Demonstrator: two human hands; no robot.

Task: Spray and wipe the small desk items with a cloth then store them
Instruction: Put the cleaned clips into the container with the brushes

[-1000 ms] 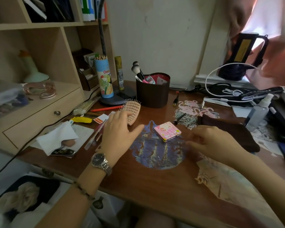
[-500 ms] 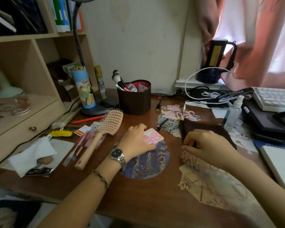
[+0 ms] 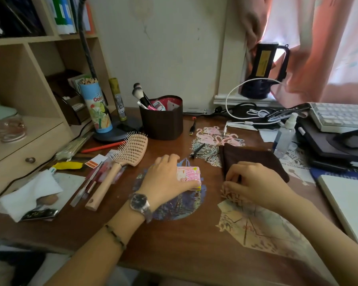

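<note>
At a cluttered wooden desk [image 3: 174, 244], we see our left hand [image 3: 165, 178] curled over a small pink compact [image 3: 189, 176], thumb along its near edge and fingers over its far side, gripping it where it lies on a round blue print just left of the dark brown cloth [image 3: 250, 159]. Our right hand [image 3: 254, 182] rests on the near edge of that cloth, fingertips pinching its hem. Behind and to the right of the cloth stands a clear spray bottle [image 3: 284, 135], upright, near the keyboard [image 3: 337, 117]. Well to the left of the cloth lies a peach hairbrush [image 3: 124, 162], bristles up, handle toward us. Behind the cloth and to its left sits a dark brown holder [image 3: 162, 122] with makeup brushes.
</note>
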